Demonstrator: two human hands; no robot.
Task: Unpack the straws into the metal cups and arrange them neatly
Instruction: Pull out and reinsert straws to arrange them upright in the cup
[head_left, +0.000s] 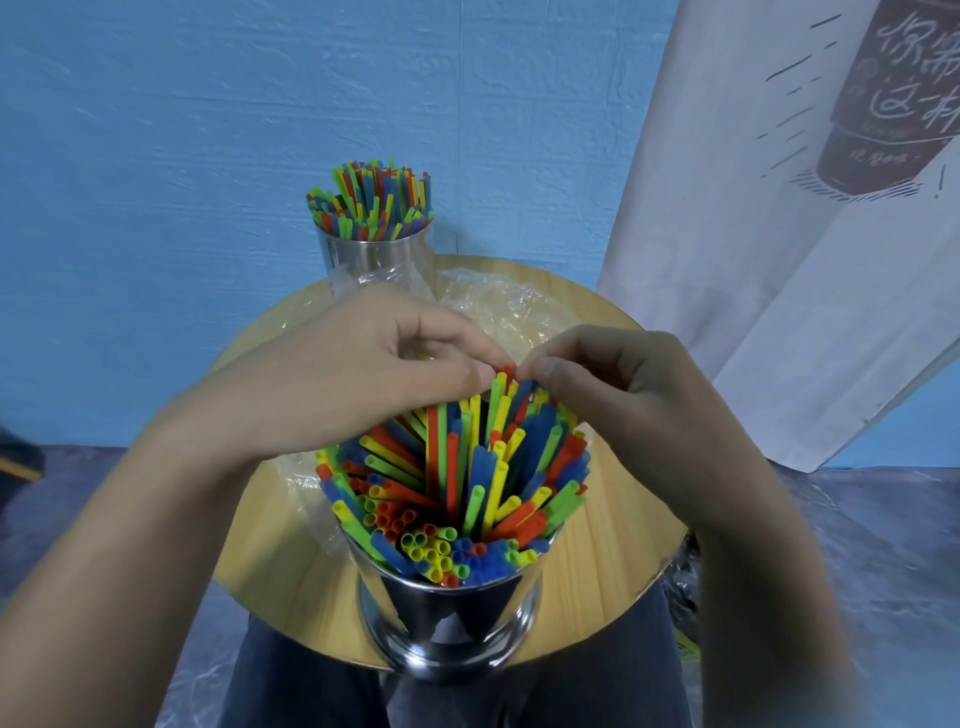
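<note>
A shiny metal cup (451, 618) stands at the near edge of the round wooden table (613, 525), packed with red, yellow, green and blue straws (457, 483). My left hand (363, 364) and my right hand (618, 384) meet over the far side of the bundle. Both pinch straw tips there with thumb and fingertips, around a red tip. A second metal cup (374, 257) with several coloured straws (371, 200) stands at the table's far edge.
Crumpled clear plastic wrapping (504, 306) lies on the table between the two cups, and more shows left of the near cup. A blue wall is behind, with a white printed cloth (779, 234) hanging at the right. My legs are under the table's near edge.
</note>
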